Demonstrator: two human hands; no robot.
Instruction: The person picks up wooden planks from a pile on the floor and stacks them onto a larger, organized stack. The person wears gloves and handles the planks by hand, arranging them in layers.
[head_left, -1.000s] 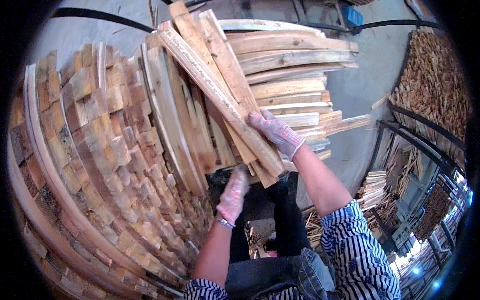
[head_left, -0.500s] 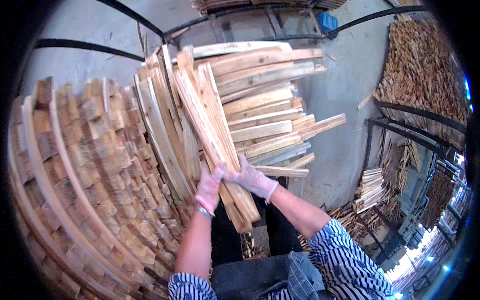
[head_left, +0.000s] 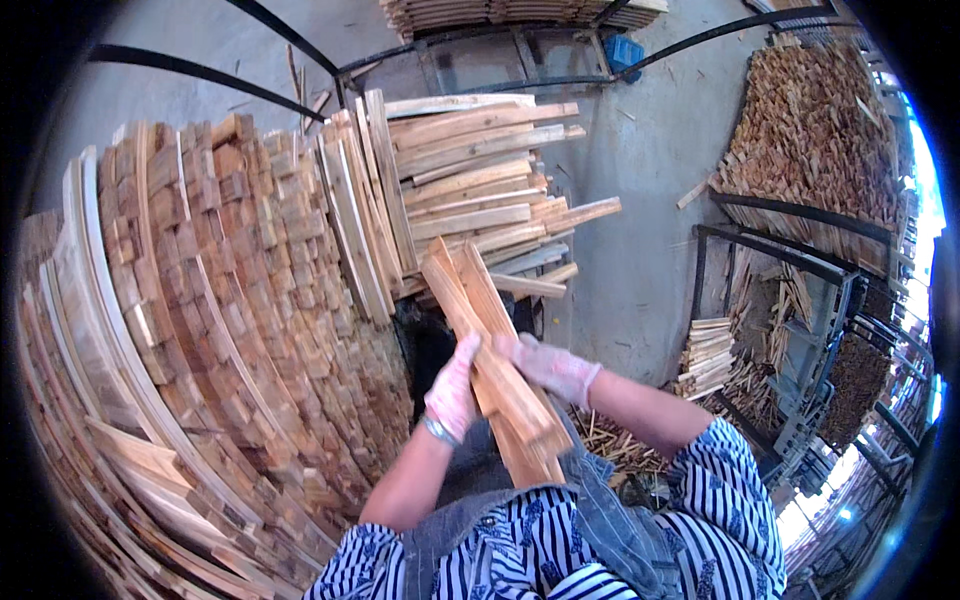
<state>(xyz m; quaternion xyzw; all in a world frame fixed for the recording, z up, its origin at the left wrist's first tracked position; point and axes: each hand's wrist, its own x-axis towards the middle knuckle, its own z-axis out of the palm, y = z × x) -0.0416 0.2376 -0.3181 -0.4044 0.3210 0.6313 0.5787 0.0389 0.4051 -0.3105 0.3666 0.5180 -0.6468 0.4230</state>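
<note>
1 bundle of boards (head_left: 515,395), slanting before me, right of the wood stack (head_left: 250,320); my left hand (head_left: 453,393) and right hand (head_left: 553,370), part-curled, clasp its sides. Step, seemingly: gathering. Next calls for level ends.

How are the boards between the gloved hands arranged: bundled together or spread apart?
Bundled together: the boards overlap lengthwise between the left hand and the right hand, though their ends are uneven.

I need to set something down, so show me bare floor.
The widest bare floor, save stray sticks, lies between the loose boards and brown woodpile. Another patch borders the black rail, upper left. Crowded: stacked boards fill the left; scrap wood litters lower right.
</note>
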